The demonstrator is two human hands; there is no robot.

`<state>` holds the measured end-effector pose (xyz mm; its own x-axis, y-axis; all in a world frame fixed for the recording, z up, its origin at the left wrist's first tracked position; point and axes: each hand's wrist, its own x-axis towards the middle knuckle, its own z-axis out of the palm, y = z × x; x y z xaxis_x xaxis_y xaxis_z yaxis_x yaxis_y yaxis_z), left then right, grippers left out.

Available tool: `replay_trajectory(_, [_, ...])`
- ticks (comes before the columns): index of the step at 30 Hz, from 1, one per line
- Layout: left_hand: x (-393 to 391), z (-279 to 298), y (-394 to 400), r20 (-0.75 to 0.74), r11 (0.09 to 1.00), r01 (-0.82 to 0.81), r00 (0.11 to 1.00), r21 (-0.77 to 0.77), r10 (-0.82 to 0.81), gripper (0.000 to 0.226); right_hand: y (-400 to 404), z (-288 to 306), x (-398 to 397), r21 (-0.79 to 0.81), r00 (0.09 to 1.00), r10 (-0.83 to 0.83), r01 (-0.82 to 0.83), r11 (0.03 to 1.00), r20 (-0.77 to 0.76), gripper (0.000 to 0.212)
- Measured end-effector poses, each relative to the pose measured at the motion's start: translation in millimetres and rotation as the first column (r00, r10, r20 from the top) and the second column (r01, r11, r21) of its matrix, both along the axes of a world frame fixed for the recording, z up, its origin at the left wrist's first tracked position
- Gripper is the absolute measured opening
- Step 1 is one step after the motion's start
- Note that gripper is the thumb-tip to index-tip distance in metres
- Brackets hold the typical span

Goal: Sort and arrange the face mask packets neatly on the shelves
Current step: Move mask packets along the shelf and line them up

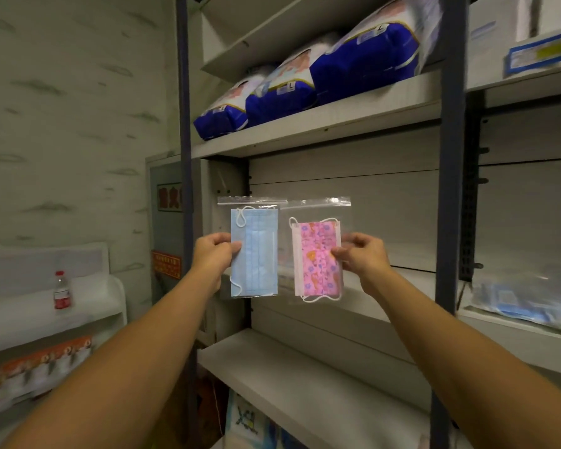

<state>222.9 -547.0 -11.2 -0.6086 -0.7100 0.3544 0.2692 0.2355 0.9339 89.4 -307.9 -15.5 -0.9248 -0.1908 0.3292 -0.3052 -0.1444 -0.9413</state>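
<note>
My left hand pinches the left edge of a clear zip packet holding a plain blue face mask. Beside it, my right hand pinches the right edge of a second clear packet holding a pink patterned face mask. Both packets hang upright, side by side, their inner edges slightly overlapping, in front of the grey metal shelving unit. Behind them runs a middle shelf. A lower shelf board lies beneath my forearms.
Three blue-and-white bulky packs lie on the upper shelf. The right bay holds a blurred pile of blue packets. Dark uprights frame the bay. A water bottle stands on a white unit at left, above orange boxes.
</note>
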Motion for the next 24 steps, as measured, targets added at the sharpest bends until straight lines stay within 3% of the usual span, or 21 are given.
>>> replay_trajectory(14, [-108,-2,-99,0.037,0.999,0.029,0.999,-0.042,-0.028,0.009,-102,8,-92,0.037,1.000,-0.005,0.005,0.999,-0.010,0.013])
replay_trajectory(24, [-176,17,-153,0.005,0.998,0.054,0.999,-0.012,-0.053,0.013,-147,22,-158,-0.027,0.999,-0.036,0.036,0.999,-0.024,0.021])
